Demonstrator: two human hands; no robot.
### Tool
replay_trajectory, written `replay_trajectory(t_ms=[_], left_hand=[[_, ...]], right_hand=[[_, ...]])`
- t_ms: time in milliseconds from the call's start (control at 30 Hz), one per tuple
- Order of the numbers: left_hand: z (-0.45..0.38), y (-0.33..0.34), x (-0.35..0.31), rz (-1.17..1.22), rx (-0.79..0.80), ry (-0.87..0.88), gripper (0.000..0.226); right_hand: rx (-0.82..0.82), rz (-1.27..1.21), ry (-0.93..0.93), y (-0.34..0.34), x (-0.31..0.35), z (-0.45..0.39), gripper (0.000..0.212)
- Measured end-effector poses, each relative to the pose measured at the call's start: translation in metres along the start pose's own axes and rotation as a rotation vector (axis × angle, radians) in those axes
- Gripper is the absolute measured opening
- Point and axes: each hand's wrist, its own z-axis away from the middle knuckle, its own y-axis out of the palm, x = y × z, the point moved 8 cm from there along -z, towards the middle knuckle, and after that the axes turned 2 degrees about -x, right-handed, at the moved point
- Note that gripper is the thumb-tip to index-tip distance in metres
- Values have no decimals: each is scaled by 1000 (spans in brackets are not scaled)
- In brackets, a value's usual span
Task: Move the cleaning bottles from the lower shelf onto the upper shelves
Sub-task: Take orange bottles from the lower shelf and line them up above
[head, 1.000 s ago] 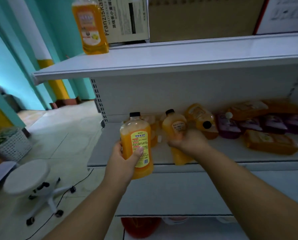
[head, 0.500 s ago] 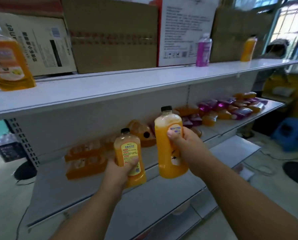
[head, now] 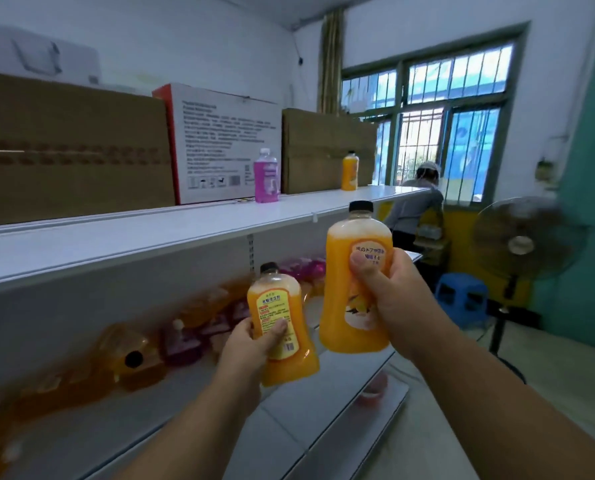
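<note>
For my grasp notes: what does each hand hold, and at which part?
The left hand holds a small orange plastic bottle at its labelled lower body; the right hand holds a bigger orange plastic bottle at mid-body, thumb on label.

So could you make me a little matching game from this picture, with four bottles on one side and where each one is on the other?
Things:
1. orange bottle with yellow label
2. taller orange bottle
3. pink bottle
4. small orange bottle

Places:
A. upright on the upper shelf, in front of the white printed box
B. held in the right hand
C. upright on the upper shelf, farther along, by the brown carton
D. held in the left hand

Pairs: 1-D, 2-B, 3-A, 4-C
</note>
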Motion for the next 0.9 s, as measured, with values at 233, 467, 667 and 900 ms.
replay_trajectory(t_ms=[233,467,667,900], left_hand=[[-52,172,5,374,152,-201,63],[-138,284,-2,423,314,-165,73],[-236,387,-31,624,499,-260,80],[-336,500,-73,556,529,-289,73]], right_hand=[[-59,127,-21,-124,-14,-82,84],[-147,163,-42,-188,-51,-194,95],[-222,212,-74,-238,-62,-301,87],[-284,191,-124,-316,-69,-411,90]])
